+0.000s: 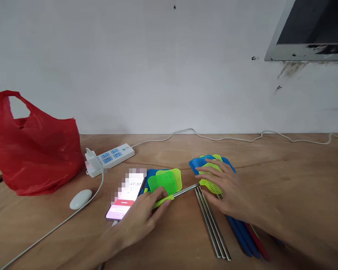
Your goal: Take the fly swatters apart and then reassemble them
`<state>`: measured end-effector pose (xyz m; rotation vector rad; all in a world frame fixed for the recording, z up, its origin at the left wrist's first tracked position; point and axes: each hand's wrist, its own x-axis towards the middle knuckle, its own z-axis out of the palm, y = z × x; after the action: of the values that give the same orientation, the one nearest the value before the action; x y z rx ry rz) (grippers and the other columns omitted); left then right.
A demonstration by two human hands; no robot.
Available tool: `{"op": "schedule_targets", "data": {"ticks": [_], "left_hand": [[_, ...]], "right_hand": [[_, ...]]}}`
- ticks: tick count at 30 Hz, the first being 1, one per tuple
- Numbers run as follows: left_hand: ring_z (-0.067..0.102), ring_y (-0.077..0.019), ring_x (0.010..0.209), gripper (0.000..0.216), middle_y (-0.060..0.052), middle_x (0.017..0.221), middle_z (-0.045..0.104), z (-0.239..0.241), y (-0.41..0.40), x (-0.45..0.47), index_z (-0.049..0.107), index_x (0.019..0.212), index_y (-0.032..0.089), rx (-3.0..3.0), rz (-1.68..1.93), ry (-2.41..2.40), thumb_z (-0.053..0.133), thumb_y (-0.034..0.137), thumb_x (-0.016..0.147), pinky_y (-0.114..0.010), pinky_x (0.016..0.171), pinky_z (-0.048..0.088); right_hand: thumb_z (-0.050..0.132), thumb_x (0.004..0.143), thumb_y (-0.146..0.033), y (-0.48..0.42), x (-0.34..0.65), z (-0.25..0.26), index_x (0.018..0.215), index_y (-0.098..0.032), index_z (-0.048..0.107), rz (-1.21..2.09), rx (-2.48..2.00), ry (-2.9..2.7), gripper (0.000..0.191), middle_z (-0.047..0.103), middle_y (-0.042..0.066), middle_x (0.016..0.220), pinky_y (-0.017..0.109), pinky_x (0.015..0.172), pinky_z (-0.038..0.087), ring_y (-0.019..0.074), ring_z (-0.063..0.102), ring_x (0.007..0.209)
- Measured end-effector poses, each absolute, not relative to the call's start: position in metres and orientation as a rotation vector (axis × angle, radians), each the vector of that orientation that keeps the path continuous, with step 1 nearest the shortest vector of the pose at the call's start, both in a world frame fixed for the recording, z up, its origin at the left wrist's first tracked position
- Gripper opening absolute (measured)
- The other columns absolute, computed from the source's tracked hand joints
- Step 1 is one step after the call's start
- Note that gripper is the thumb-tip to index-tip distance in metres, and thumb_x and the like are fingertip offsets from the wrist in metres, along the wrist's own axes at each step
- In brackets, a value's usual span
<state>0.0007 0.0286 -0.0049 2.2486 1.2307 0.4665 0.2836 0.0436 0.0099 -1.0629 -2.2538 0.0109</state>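
Note:
A fly swatter point(184, 190) with a metal rod lies slantwise between my two hands. My left hand point(149, 212) is closed around its green handle. My right hand point(228, 185) grips its yellow-green mesh head, thumb below and fingers over the top. Under and behind my right hand are more mesh heads, among them a blue one point(198, 162). Beyond my left hand, a green mesh head point(163, 182) lies over yellow and blue ones. Several bare metal rods point(211, 221) lie side by side below my right hand.
A lit phone point(126, 198) lies left of my left hand. Farther left are a white mouse point(80, 199), a white power strip point(115, 155) with a plugged-in cable, and a red plastic bag point(39, 150). Blue handles point(242, 236) and a red handle point(257, 242) lie under my right forearm.

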Motion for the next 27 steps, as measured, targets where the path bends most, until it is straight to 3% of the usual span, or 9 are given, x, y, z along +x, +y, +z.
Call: {"op": "schedule_targets", "data": {"ticks": [5, 8, 16, 22, 27], "left_hand": [[0.059, -0.02, 0.072, 0.029, -0.001, 0.085, 0.064, 0.002, 0.024, -0.001, 0.051, 0.096, 0.023, 2.336, 0.385, 1.193, 0.032, 0.043, 0.106, -0.03, 0.062, 0.038], [0.062, -0.0223, 0.075, 0.027, -0.003, 0.088, 0.066, 0.005, 0.021, -0.001, 0.051, 0.102, 0.023, 2.417, 0.294, 1.188, 0.029, 0.039, 0.106, -0.031, 0.064, 0.04], [0.067, -0.0307, 0.076, 0.036, -0.007, 0.086, 0.07, 0.012, 0.016, 0.01, 0.054, 0.115, 0.02, 2.627, 0.1, 1.26, 0.023, 0.036, 0.108, -0.037, 0.063, 0.043], [0.068, -0.0296, 0.086, 0.036, -0.008, 0.093, 0.071, 0.012, 0.016, 0.018, 0.057, 0.115, 0.021, 2.571, 0.083, 1.222, 0.025, 0.036, 0.108, -0.037, 0.072, 0.047], [0.069, -0.0297, 0.08, 0.036, -0.008, 0.089, 0.071, 0.004, 0.017, 0.023, 0.058, 0.106, 0.021, 2.614, 0.009, 1.234, 0.025, 0.035, 0.108, -0.036, 0.068, 0.047]], "right_hand": [[0.068, 0.089, -0.017, 0.049, 0.281, 0.009, 0.091, -0.022, 0.069, -0.13, -0.891, -2.505, 0.005, 0.074, 0.002, 0.092, 0.05, 0.103, 0.042, 0.0257, 0.061, 0.104], [0.07, 0.087, -0.017, 0.049, 0.279, 0.007, 0.084, -0.02, 0.067, -0.244, -0.883, -2.564, 0.005, 0.07, 0.002, 0.08, 0.046, 0.092, 0.047, 0.0248, 0.06, 0.092], [0.062, 0.092, -0.019, 0.041, 0.274, 0.004, 0.092, -0.02, 0.066, -0.5, -0.864, -2.551, 0.004, 0.067, 0.004, 0.086, 0.05, 0.109, 0.033, 0.0258, 0.055, 0.097], [0.056, 0.096, -0.021, 0.032, 0.273, -0.002, 0.091, -0.019, 0.065, -0.624, -0.837, -2.554, 0.011, 0.065, 0.004, 0.087, 0.047, 0.101, 0.035, 0.0248, 0.053, 0.092], [0.056, 0.095, -0.018, 0.031, 0.276, -0.005, 0.088, -0.018, 0.065, -0.677, -0.833, -2.574, 0.011, 0.064, 0.004, 0.085, 0.044, 0.089, 0.038, 0.0237, 0.051, 0.086]]}}
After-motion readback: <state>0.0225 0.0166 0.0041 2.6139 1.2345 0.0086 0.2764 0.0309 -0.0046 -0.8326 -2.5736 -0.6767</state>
